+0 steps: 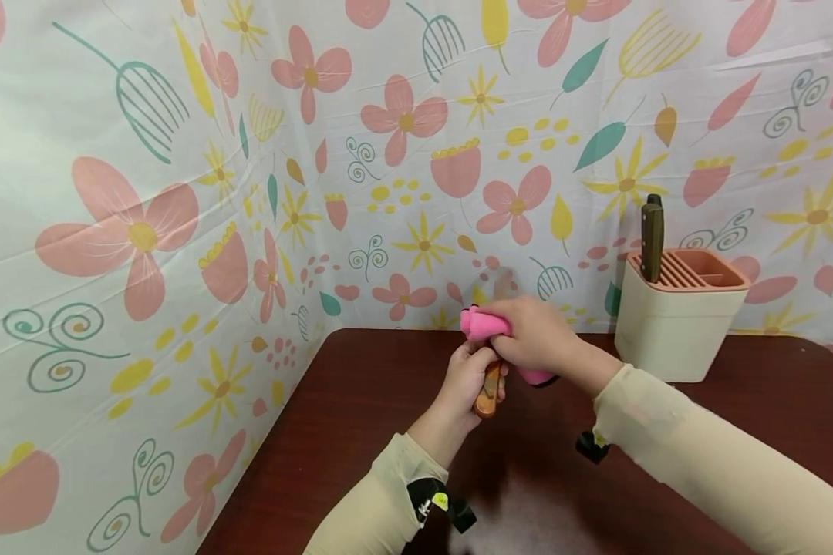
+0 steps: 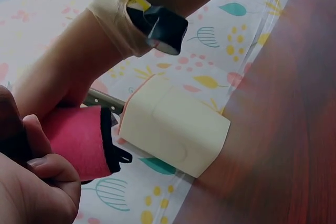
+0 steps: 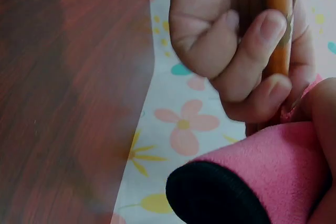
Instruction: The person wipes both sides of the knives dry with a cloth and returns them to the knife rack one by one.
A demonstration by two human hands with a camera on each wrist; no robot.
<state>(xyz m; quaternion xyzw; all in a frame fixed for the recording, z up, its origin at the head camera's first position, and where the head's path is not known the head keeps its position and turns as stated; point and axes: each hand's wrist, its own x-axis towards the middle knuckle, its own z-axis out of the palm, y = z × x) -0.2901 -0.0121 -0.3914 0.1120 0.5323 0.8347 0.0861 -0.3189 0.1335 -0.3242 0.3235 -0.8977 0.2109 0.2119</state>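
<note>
My left hand (image 1: pixel 463 381) grips an orange-brown wooden handle (image 1: pixel 487 397), whose butt end points down toward me in the head view. In the right wrist view, the left fingers (image 3: pixel 247 72) curl round that handle. Just above it, my right hand (image 1: pixel 537 331) clutches a bunched pink cloth (image 1: pixel 482 325) with black edging. The cloth wraps over the area beyond the left hand, so whatever the handle belongs to is hidden. A small black loop (image 2: pixel 123 155) hangs from the cloth's edge in the left wrist view. Both hands are close together above the table.
On the back right of the dark brown table (image 1: pixel 389 432) stands a cream knife holder (image 1: pixel 673 335) with a salmon slotted top. Dark-handled knives (image 1: pixel 652 239) stick up from it. A flower-patterned curtain (image 1: pixel 403 193) hangs behind and along the left side.
</note>
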